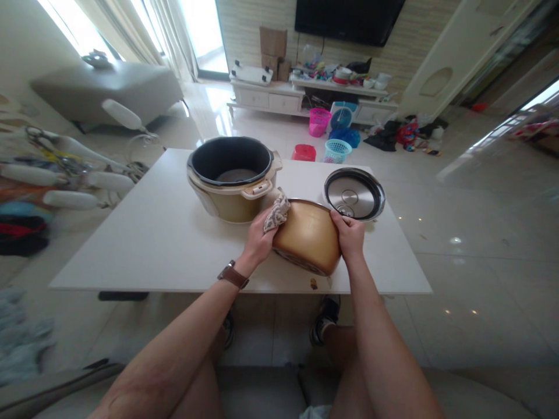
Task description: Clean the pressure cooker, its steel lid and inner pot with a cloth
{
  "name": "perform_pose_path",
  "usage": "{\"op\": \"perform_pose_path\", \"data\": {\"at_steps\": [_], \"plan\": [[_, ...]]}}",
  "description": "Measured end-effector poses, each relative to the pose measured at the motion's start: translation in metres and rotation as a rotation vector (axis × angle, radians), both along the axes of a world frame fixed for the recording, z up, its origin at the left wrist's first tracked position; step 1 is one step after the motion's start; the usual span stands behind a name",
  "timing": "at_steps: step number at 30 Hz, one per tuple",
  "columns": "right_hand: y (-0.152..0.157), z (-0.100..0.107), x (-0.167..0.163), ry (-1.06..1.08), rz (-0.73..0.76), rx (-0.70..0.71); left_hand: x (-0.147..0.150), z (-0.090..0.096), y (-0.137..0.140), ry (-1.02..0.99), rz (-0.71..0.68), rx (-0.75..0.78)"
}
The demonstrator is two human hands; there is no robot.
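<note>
A gold-coloured inner pot (308, 235) is held tilted over the white table, its outer side and part of its base towards me. My left hand (261, 237) is closed at its left rim, with a patterned cloth (276, 213) between fingers and pot. My right hand (350, 234) grips the rim on the right. Left of the pot stands the cooker body (231, 180), uncovered, with a dark interior. Behind my right hand a round lid (356, 195) lies with its metal inner side up. The inside of the inner pot is hidden.
The white table (166, 250) carries these things; a small dark sticker-like mark (313, 284) is at its near edge. Beyond it on the floor are a red stool (303, 153), a light blue basket (337, 151) and a pink basket (319, 122).
</note>
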State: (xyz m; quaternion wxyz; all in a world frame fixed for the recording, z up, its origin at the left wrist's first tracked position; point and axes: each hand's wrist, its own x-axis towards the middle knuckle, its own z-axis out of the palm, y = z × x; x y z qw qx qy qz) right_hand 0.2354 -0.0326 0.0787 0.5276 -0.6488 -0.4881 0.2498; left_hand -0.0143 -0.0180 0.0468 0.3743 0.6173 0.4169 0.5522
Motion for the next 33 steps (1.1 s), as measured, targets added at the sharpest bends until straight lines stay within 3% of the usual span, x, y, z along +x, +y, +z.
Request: {"op": "perform_pose_path", "data": {"at_steps": [9,15,21,25,33], "plan": [[-0.002,-0.001,-0.004,-0.026,-0.001,0.019,0.0,-0.02,0.023,-0.258,0.084,-0.434],[-0.001,0.0,0.0,-0.038,0.008,0.024,0.0,-0.021,0.024,-0.423,0.094,-0.667],[-0.01,0.022,-0.005,-0.153,0.03,0.061,0.009,-0.018,0.018,-0.338,0.065,-0.526],[-0.014,0.032,-0.012,-0.267,-0.044,0.039,0.017,-0.011,0.009,-0.276,0.019,-0.376],[-0.006,0.013,0.006,-0.13,-0.019,-0.044,0.009,0.01,-0.01,-0.115,-0.034,-0.121]]}}
